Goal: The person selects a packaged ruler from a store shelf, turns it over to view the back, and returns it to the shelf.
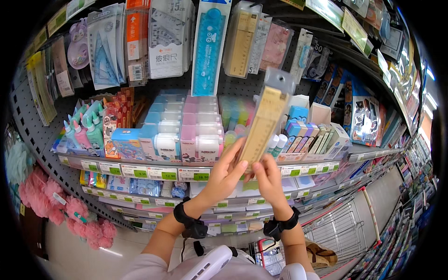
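Note:
Both my hands hold a packaged wooden ruler (263, 122) upright and slightly tilted in front of the shelf. My left hand (227, 171) grips its lower left edge, with the thumb on the front. My right hand (267, 175) pinches the bottom right corner. The clear sleeve has a hang hole at its top. Above it, similar wooden rulers (241, 43) hang on a hook, beside a long blue ruler pack (209, 52) and wave ruler packs (169, 42). Behind my hands stand pink boxes (200, 140) and blue boxes (161, 136) on the shelf.
Glue bottles (84, 131) stand at the shelf's left, small boxed items (301, 136) at its right. Price tags line the shelf edge (161, 173). A wire shopping cart (336, 231) is at the lower right. Pink bath puffs (70, 210) hang at the lower left.

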`<state>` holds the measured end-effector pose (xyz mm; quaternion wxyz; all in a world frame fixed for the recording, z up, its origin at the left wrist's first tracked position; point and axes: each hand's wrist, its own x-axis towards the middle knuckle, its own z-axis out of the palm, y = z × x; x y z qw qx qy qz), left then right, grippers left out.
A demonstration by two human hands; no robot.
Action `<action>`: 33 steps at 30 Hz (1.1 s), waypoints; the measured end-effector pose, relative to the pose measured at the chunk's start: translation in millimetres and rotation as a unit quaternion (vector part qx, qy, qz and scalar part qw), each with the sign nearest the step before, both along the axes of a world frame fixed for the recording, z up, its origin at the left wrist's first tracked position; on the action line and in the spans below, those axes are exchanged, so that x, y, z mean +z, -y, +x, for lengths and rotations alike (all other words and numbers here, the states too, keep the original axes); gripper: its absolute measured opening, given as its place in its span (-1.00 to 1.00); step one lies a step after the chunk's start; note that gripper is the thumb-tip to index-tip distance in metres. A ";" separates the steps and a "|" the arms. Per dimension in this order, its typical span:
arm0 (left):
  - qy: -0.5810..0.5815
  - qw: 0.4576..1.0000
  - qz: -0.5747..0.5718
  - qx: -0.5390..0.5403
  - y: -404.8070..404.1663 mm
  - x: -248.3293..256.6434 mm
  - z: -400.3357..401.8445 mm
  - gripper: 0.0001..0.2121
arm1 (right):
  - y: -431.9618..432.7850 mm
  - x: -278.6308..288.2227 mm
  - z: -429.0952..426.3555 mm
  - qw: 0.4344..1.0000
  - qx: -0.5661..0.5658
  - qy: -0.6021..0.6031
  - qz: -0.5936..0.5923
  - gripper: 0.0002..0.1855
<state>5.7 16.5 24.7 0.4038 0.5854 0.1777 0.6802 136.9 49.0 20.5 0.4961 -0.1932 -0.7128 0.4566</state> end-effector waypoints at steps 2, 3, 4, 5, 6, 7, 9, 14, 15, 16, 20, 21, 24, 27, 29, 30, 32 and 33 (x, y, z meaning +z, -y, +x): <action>-0.006 1.000 0.021 0.003 -4.8 10.4 -3.9 -0.51 | -5.7 15.4 -3.9 0.999 0.016 -0.029 -0.013 -0.76; -0.003 1.000 0.022 -0.003 -3.7 19.0 -4.9 -0.51 | -7.5 23.0 -5.0 0.999 0.022 -0.043 -0.020 -0.76; 0.001 1.000 0.023 -0.009 -3.4 26.2 -5.9 -0.50 | -8.8 29.9 -7.3 0.999 0.011 -0.051 -0.009 -0.74; -0.003 1.000 0.021 -0.006 -4.4 31.2 -7.2 -0.49 | -10.6 35.5 -8.7 0.998 0.011 -0.060 -0.004 -0.74; -0.007 1.000 0.018 -0.002 -5.1 35.1 -9.5 -0.48 | -12.6 40.2 -11.0 0.997 0.012 -0.070 0.000 -0.73; -0.011 1.000 0.015 0.002 -6.4 39.3 -11.4 -0.47 | -14.7 45.2 -12.9 0.997 0.013 -0.079 0.005 -0.73; -0.022 0.999 0.026 0.010 -8.7 49.0 -14.0 -0.48 | -19.2 56.3 -16.3 0.996 0.003 -0.090 0.022 -0.72; -0.041 0.996 0.065 0.039 -19.2 64.0 -17.1 -0.52 | -27.9 81.5 -23.3 0.992 -0.014 -0.110 0.056 -0.71; -0.041 0.996 0.069 0.044 -19.0 68.9 -17.4 -0.52 | -29.5 85.4 -24.8 0.991 -0.020 -0.115 0.064 -0.71; -0.041 0.995 0.073 0.050 -18.5 73.4 -17.6 -0.53 | -33.1 88.2 -22.6 0.991 -0.007 -0.100 0.090 -0.72; -0.028 0.995 0.084 0.051 -16.2 88.8 -18.4 -0.52 | -26.4 105.4 -27.6 0.990 -0.021 -0.115 0.084 -0.72; -0.031 0.994 0.087 0.052 -16.8 92.0 -17.9 -0.52 | -26.7 107.3 -27.2 0.989 -0.018 -0.121 0.084 -0.72; -0.032 0.994 0.097 0.048 -20.5 97.3 -17.3 -0.52 | -29.1 112.1 -28.7 0.985 -0.025 -0.144 0.095 -0.72; -0.034 0.992 0.108 0.046 -24.4 102.5 -19.7 -0.52 | -31.8 117.7 -31.1 0.983 -0.012 -0.157 0.095 -0.72; -0.024 0.992 0.114 0.042 -26.4 106.5 -21.0 -0.52 | -31.6 122.9 -33.5 0.984 -0.009 -0.158 0.086 -0.71; -0.013 0.993 0.115 0.034 -28.6 107.4 -20.5 -0.52 | -32.4 124.0 -33.7 0.984 -0.011 -0.158 0.080 -0.71; -0.004 0.994 0.111 0.022 -30.3 109.0 -20.0 -0.52 | -34.5 124.8 -34.3 0.985 -0.017 -0.157 0.072 -0.71; -0.006 0.994 0.107 0.017 -28.6 110.8 -21.0 -0.51 | -35.2 125.4 -34.7 0.985 -0.019 -0.158 0.068 -0.71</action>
